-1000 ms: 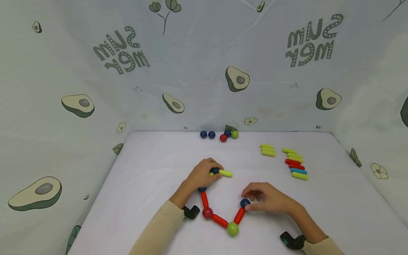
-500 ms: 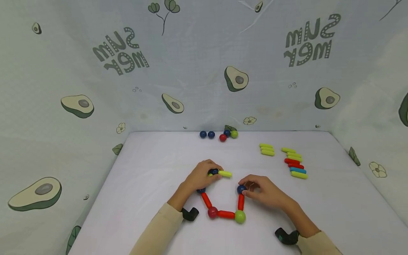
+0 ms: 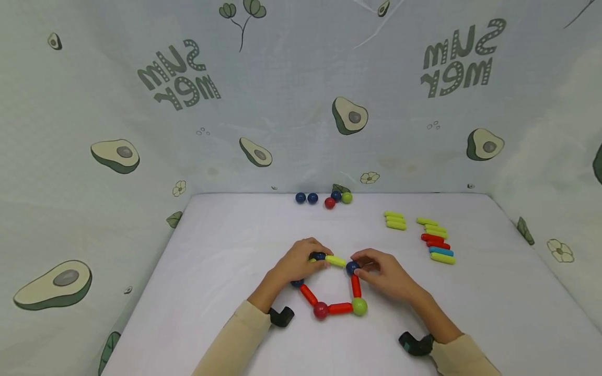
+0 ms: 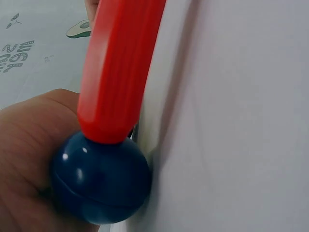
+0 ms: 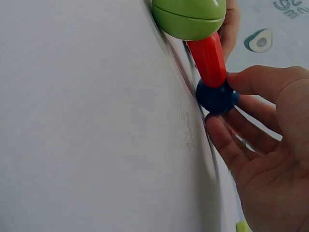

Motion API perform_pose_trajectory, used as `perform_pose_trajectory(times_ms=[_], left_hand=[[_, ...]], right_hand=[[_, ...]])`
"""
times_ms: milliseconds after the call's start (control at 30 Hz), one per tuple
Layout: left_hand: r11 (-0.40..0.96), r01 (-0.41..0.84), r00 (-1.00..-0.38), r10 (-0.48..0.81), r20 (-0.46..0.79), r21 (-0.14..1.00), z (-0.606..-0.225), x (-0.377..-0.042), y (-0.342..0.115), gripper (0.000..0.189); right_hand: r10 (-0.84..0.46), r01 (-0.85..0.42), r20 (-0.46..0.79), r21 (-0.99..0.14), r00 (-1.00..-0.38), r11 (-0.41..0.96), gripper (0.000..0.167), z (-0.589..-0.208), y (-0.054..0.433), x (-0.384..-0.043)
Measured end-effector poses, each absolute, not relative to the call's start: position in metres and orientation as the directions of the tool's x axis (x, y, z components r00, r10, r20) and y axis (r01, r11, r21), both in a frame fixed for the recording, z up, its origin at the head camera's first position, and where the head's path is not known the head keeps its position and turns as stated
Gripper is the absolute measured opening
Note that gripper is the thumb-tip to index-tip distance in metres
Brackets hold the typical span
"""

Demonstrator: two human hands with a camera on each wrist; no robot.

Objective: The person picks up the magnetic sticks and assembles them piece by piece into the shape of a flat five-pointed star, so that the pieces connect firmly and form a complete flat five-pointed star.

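Observation:
My left hand [image 3: 301, 260] grips a blue ball [image 3: 319, 256] that has a yellow-green rod [image 3: 336, 260] sticking out to the right. That rod's far end meets another blue ball [image 3: 352, 268], which my right hand [image 3: 386, 272] pinches between thumb and fingers. From this ball a red rod [image 5: 210, 60] runs to a green ball [image 3: 359, 306]. A second red rod [image 3: 340, 308] links the green ball to a red ball [image 3: 321, 310]. A third red rod [image 4: 120, 72] leads to a blue ball [image 4: 101, 179] beside my left palm, partly hidden in the head view.
Loose blue balls [image 3: 300, 198], a red ball [image 3: 330, 203] and a green ball [image 3: 346, 198] lie at the table's back edge. Yellow-green rods [image 3: 396, 225] lie at the back right, near a stack of yellow-green, red and blue rods [image 3: 441, 251]. A printed cloth [image 3: 301, 115] hangs behind.
My right hand has moved away from me and slightly left with its blue ball, up to the yellow-green rod's end. The green ball and red rods have swung along; my left hand stays nearly still.

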State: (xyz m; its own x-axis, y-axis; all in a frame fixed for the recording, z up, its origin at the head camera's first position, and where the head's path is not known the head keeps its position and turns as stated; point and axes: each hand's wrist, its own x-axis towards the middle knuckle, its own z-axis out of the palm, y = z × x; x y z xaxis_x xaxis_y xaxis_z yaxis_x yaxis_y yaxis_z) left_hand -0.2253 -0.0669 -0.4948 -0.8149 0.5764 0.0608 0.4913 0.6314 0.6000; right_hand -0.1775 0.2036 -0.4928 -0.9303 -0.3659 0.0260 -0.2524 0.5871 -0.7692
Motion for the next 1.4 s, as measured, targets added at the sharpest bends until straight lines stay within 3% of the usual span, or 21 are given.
perform_pose_trajectory(times_ms=[167,400,667,767,1067,1200,1400], left_hand=[[0.644,0.491,-0.819,0.571,0.059,0.586,-0.495,-0.225,-0.065,0.029],[0.695,0.432,-0.870,0.488,0.064,0.575,-0.495,-0.225,-0.062,0.043],[0.924,0.257,-0.963,0.270,-0.007,0.284,-0.488,-0.206,-0.068,0.076],[0.947,0.205,-0.974,0.221,-0.041,0.248,-0.484,-0.197,-0.071,0.082],[0.877,0.205,-0.972,0.234,-0.016,0.434,-0.484,-0.198,-0.083,0.043],[0.828,0.183,-0.980,0.198,0.029,0.530,-0.494,-0.210,-0.094,0.036],[0.802,0.150,-0.989,0.130,0.076,0.579,-0.498,-0.219,-0.102,0.032]], right_hand=[[-0.375,-0.259,0.034,-0.780,-0.926,0.570,0.032,-0.493,0.202,-0.180],[-0.375,-0.250,0.032,-0.796,-0.926,0.551,0.031,-0.494,0.201,-0.181],[-0.351,-0.251,0.050,-0.793,-0.935,0.555,0.029,-0.498,0.199,-0.179],[-0.337,-0.251,0.058,-0.786,-0.940,0.565,0.028,-0.498,0.198,-0.180],[-0.241,-0.190,0.043,-0.751,-0.970,0.632,0.030,-0.493,0.203,-0.185],[-0.151,-0.161,0.076,-0.702,-0.986,0.693,0.031,-0.492,0.225,-0.200],[-0.060,-0.168,0.191,-0.625,-0.980,0.762,0.034,-0.493,0.264,-0.227]])
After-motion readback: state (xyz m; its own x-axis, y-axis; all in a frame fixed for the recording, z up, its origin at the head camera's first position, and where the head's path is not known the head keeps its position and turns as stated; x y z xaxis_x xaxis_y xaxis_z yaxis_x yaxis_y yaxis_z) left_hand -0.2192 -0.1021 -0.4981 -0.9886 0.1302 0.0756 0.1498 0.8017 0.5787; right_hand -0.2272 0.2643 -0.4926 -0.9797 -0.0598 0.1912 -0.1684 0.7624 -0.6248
